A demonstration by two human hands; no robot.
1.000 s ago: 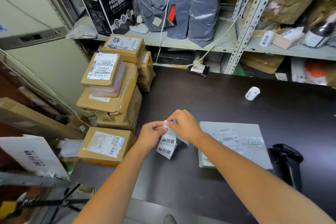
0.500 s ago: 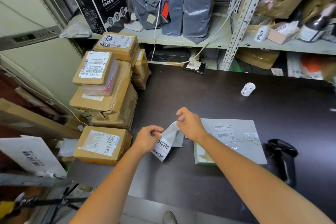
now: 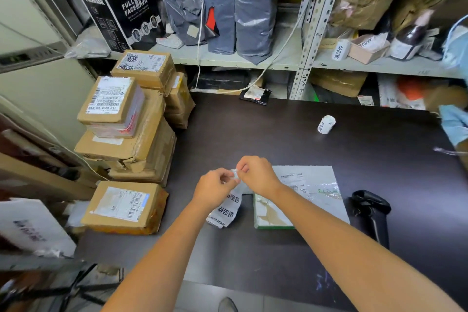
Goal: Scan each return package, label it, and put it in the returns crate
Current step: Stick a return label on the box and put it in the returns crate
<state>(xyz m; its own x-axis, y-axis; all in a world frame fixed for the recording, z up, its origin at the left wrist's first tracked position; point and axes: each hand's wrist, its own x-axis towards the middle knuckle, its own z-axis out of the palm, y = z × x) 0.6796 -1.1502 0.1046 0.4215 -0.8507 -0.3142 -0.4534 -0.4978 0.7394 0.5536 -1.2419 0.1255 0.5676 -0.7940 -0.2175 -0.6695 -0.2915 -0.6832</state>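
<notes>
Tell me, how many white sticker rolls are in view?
2. One sticker roll lies on the dark table; a second roll sits on the right shelf beside a small box. Others may hide in the clutter.

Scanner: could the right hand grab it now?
Probably yes, once it is free. The scanner lies uncovered on the table, off to the right, with nothing in between. But the right hand pinches the label strip together with the left hand, so it must let go first.

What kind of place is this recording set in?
Probably a courier parcel room: stacked cardboard parcels with shipping labels, metal shelving holding grey mailer bags, and a barcode scanner on the counter.
</notes>
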